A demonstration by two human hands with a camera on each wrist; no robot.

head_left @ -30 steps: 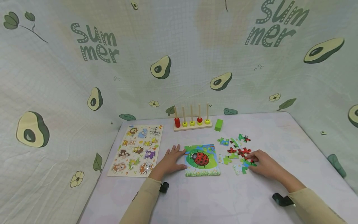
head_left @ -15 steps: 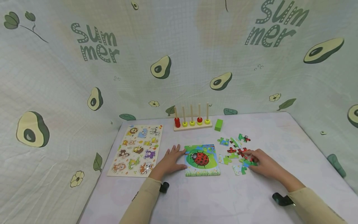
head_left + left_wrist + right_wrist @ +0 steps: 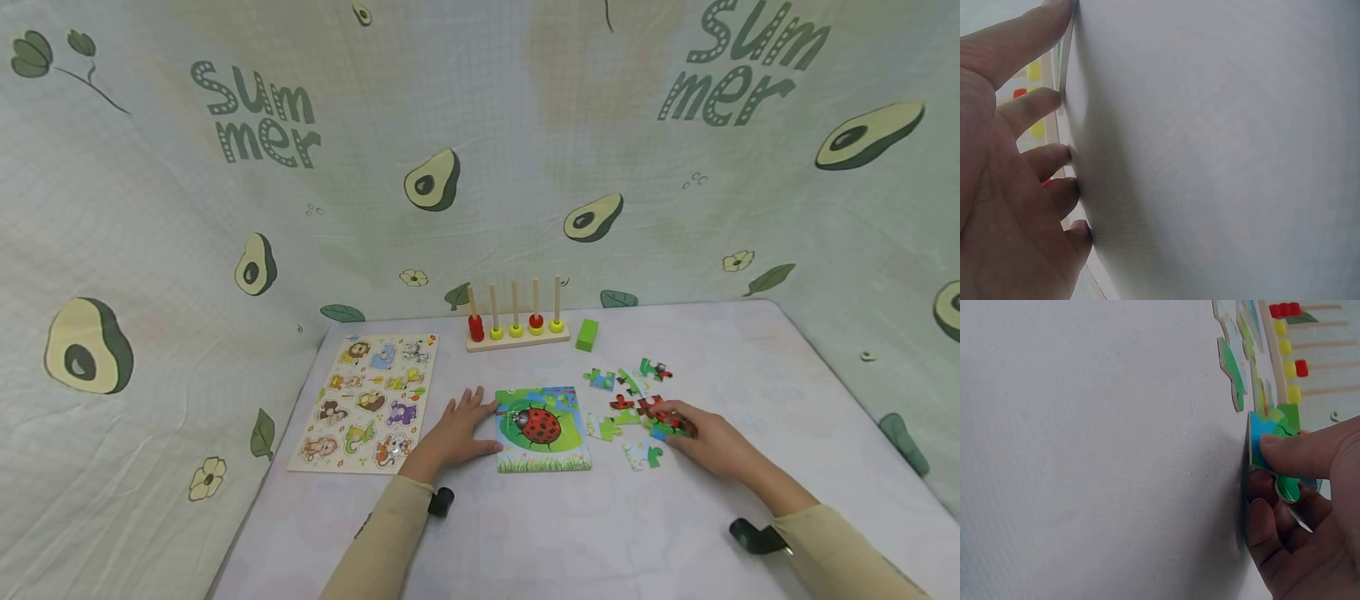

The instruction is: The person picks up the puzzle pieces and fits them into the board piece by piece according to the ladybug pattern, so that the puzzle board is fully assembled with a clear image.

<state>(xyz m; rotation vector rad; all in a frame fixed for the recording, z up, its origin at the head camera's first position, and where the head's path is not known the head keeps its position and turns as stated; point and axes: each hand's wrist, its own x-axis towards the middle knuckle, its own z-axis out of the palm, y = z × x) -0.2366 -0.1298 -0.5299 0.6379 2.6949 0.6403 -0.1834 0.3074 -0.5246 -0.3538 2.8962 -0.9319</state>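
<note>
My left hand [image 3: 456,429] rests on the table with spread fingers, thumb and index fingertip at the left edge of a square ladybug puzzle board [image 3: 541,462]. In the left wrist view its fingertips touch the white cloth and the thumb [image 3: 1029,37] meets the board's edge. My right hand [image 3: 708,437] pinches a blue and green puzzle piece [image 3: 1258,428] just at the tabletop, thumb on its printed face, fingers behind. Loose puzzle pieces lie around it: a white and green piece [image 3: 636,456], a light green one [image 3: 609,428] and several red ones.
An animal puzzle board [image 3: 307,458] lies at the left. At the back stand a wooden peg counter [image 3: 517,341] with red and yellow beads and a green block [image 3: 587,335]. More pieces, including a blue one [image 3: 601,380], lie right of the ladybug board.
My right fingers have shifted slightly and closed on the blue and green piece, which has parted from the white and green piece and tilted. The left hand has stayed still.
</note>
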